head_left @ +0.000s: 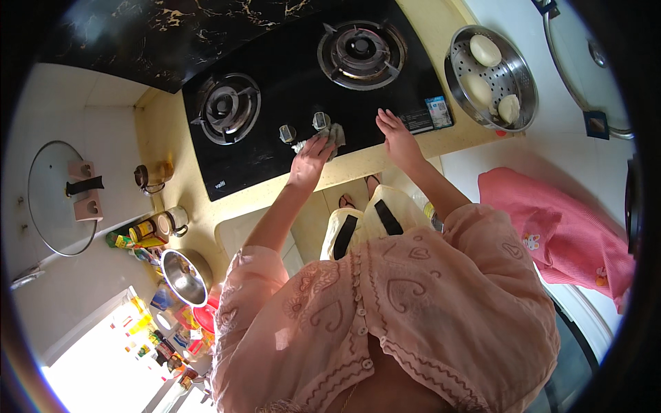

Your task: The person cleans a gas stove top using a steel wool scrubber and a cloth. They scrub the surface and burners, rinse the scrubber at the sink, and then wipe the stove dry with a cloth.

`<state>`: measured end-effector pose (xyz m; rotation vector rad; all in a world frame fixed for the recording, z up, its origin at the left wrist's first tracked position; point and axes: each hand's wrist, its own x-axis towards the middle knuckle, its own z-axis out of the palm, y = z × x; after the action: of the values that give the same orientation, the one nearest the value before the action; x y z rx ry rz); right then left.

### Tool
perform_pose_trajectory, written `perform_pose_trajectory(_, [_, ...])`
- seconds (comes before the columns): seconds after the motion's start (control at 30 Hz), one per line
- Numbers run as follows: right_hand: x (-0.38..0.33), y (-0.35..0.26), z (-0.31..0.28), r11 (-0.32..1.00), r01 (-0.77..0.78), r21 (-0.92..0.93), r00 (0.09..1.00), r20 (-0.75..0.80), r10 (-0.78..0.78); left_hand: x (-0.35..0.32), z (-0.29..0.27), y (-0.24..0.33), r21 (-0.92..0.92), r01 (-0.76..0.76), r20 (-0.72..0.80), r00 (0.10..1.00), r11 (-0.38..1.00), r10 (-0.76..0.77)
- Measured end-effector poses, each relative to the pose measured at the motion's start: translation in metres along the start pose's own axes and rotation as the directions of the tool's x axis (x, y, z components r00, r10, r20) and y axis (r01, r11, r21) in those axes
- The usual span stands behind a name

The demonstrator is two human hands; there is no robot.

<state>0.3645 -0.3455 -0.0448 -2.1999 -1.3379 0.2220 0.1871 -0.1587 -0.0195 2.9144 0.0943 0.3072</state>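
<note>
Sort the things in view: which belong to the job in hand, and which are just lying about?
Job in hand:
grey cloth under the left hand
black stovetop beneath it
control knobs close by

Lying about:
perforated metal bowl with pale pieces
plain metal bowl
pink fabric

A pale yellow bench [182,148] runs across the top of the frame, with dark marbled panelling [138,34] at upper left. White walls [103,138] flank both sides; beige floor tiles [317,213] show mid-frame; a window [96,372] glares at lower left.
</note>
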Motion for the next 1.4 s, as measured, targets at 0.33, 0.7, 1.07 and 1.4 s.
perform_pose_trajectory(0.33, [0.002, -0.004, 0.009, 0.996, -0.04, -0.075, 0.999, 0.033, 0.043, -0.082, -0.022, -0.043, 0.046, 0.249, -0.085, 0.966, 0.968, -0.244])
perform_pose_trajectory(0.7, [0.005, -0.007, 0.009, 0.977, -0.05, -0.209, 0.994, 0.082, 0.069, -0.072, -0.048, -0.077, -0.092, 0.41, -0.265, 0.869, 0.908, -0.419])
perform_pose_trajectory(1.07, [0.006, -0.008, 0.003, 0.983, -0.029, -0.182, 0.993, 0.104, 0.049, -0.065, -0.041, -0.079, -0.044, 0.518, 0.065, 0.855, 0.854, -0.515])
perform_pose_trajectory(1.4, [0.011, -0.008, 0.001, 0.976, 0.042, -0.214, 0.989, 0.147, -0.01, -0.072, -0.049, -0.146, -0.081, 0.558, -0.155, 0.812, 0.826, -0.563])
